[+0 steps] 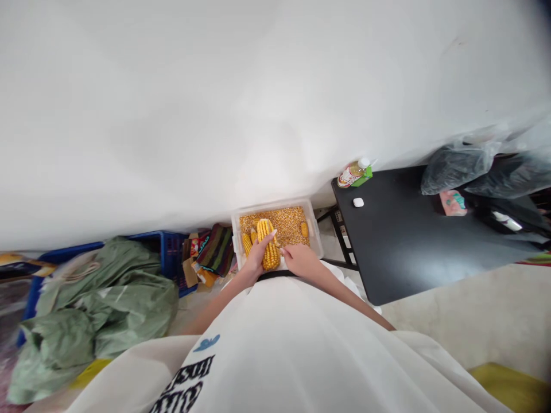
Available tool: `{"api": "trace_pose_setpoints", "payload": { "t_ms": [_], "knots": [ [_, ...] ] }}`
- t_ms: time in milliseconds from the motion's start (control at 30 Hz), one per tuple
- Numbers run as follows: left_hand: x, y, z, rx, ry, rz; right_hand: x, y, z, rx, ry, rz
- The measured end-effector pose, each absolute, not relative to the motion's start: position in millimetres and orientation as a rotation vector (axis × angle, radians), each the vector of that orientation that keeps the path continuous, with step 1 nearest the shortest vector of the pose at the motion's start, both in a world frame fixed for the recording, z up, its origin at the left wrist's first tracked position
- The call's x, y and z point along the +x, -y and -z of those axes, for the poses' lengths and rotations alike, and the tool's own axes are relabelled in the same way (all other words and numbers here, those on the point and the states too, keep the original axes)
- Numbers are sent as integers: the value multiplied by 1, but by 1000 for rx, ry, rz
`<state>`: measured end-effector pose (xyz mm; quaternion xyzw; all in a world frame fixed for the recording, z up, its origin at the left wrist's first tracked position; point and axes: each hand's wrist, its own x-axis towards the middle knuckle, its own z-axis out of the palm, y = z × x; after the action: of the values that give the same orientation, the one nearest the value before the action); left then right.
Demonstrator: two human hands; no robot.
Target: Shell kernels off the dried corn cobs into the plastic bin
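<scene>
An ear of yellow corn (270, 252) is gripped in my left hand (255, 256), fingers wrapped around its left side. Close against the ear's right side is my right hand (298, 258), its fingers closed; whatever they hold is too small to make out. Both hands are over the near edge of a translucent plastic box (316, 235). Loose corn kernels (289, 219) cover the box's bottom. More corn ears (247, 244) lie at the left inside it, and a short corn piece (305, 229) rests at the right.
To the right stands a black table (400, 235) with a bottle (353, 172), a small white case (358, 202) and plastic bags (458, 166). On the left, green cloth (124, 292) fills a blue crate (170, 258). A white wall (258, 115) rises behind the box.
</scene>
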<state>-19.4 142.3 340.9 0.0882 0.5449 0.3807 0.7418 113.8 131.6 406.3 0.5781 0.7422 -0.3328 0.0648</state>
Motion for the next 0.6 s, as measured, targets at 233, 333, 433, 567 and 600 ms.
{"api": "trace_pose_setpoints", "payload": {
  "t_ms": [233,333,433,567,600],
  "knots": [
    [-20,-142,-343,209,-1220,-845,120,-134,-414,1660,-2264,1001],
    [-20,-142,-343,239,-1223,-840,121,-134,-416,1632,-2290,1000],
    [-21,-143,-342,244,-1225,-842,121,-135,-417,1623,-2293,995],
    [-21,-144,-343,252,-1232,-855,119,-135,-419,1629,-2270,982],
    [-21,-144,-343,253,-1231,-854,119,-136,-419,1629,-2262,984]
  ]
}}
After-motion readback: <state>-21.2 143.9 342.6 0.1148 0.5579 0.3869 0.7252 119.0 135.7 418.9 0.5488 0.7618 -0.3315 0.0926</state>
